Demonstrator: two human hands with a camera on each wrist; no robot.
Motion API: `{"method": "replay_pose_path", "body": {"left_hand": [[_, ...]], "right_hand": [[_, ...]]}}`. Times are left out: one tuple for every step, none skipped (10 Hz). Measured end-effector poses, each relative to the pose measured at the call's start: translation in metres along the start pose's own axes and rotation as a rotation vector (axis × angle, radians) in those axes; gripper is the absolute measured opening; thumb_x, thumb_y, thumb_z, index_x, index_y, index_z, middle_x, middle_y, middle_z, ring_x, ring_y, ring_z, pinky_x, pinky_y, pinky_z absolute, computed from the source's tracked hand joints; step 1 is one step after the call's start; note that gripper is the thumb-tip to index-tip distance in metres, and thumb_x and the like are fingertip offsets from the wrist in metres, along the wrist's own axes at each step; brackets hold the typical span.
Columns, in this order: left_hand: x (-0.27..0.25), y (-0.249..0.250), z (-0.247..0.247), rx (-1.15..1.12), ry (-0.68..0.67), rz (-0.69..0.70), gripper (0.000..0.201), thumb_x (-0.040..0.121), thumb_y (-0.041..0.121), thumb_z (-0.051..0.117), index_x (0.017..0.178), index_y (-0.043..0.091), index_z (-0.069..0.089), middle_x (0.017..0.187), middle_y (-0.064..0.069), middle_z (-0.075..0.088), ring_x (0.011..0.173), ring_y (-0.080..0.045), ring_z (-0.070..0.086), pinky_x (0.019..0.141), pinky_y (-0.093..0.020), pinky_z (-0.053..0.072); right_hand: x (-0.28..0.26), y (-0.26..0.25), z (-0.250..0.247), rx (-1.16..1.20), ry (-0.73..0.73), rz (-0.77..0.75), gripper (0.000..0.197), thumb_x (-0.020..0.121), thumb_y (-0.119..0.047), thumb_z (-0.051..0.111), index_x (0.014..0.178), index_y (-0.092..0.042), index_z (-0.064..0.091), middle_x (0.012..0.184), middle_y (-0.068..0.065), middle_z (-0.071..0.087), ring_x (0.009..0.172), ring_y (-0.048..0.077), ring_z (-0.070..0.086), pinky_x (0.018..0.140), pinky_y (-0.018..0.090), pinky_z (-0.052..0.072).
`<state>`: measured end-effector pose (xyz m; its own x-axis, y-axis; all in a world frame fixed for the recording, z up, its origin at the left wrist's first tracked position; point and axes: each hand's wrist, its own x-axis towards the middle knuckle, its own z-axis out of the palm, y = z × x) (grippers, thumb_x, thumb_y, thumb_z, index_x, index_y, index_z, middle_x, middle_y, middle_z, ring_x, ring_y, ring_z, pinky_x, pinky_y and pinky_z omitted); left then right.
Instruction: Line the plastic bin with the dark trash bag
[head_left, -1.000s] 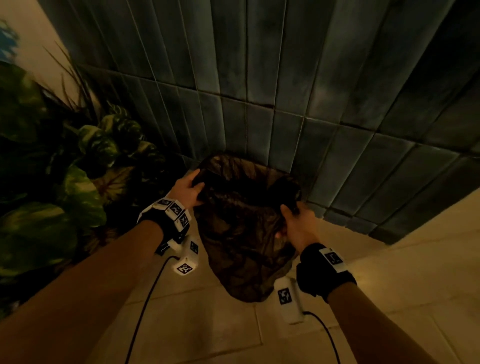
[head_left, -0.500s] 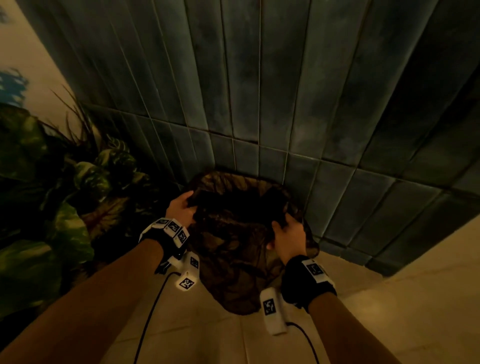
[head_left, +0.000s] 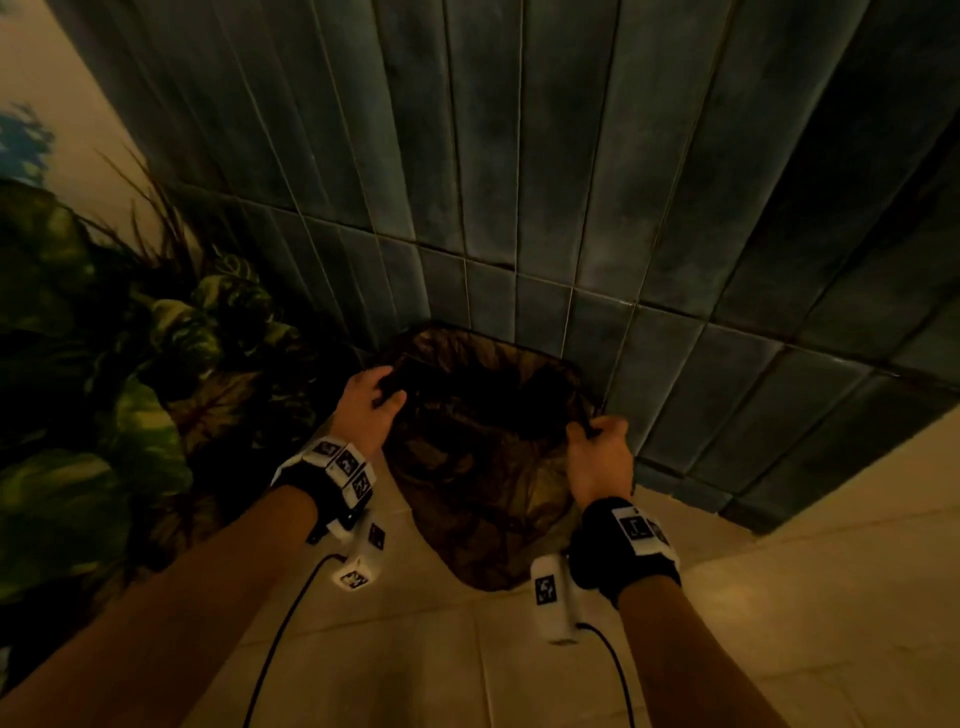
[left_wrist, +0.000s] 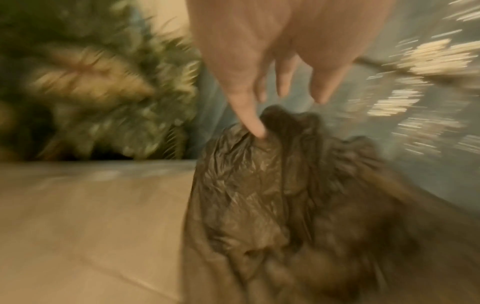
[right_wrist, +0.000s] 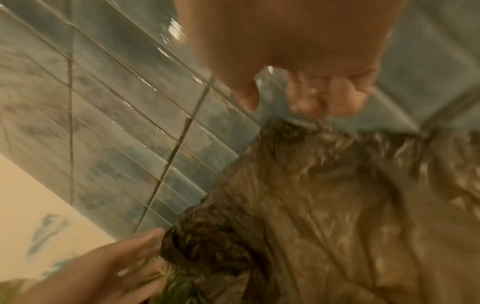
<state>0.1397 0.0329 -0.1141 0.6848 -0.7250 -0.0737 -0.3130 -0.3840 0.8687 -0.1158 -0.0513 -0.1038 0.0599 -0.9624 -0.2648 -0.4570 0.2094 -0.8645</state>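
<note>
The dark trash bag (head_left: 483, 483) is draped over the plastic bin, which stands on the floor against the wall and is hidden under it. My left hand (head_left: 371, 402) is at the bag's left top corner. Its fingers (left_wrist: 255, 125) are straight, and one tip touches the crumpled plastic (left_wrist: 246, 195). The right wrist view also shows this hand (right_wrist: 111, 265) flat against the bag's corner. At the right top corner, my right hand (head_left: 597, 447) has curled fingers (right_wrist: 340, 98) that pinch the bag's edge (right_wrist: 293, 127).
A large-leaved plant (head_left: 130, 389) crowds the bin's left side. A blue-green tiled wall (head_left: 571, 182) rises directly behind it. The beige tiled floor (head_left: 415, 665) lies in front, with wrist cables (head_left: 280, 639) trailing over it.
My hands have spread apart. The right hand moved out to the bin's right corner with the bag's edge, and the left hand's fingers straightened at the left corner.
</note>
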Motion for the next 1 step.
{"method": "replay_pose_path", "body": {"left_hand": [[-0.0445, 0.0043, -0.016, 0.12, -0.31, 0.119, 0.025, 0.086, -0.005, 0.052, 0.099, 0.014, 0.062, 0.088, -0.002, 0.063, 0.075, 0.007, 0.061, 0.075, -0.012, 0.047]], "right_hand": [[-0.0201, -0.0143, -0.0026, -0.108, -0.025, -0.123, 0.02, 0.089, -0.02, 0.053, 0.101, -0.008, 0.064, 0.106, 0.019, 0.068, 0.104, 0.036, 0.061, 0.082, 0.035, 0.046]]}}
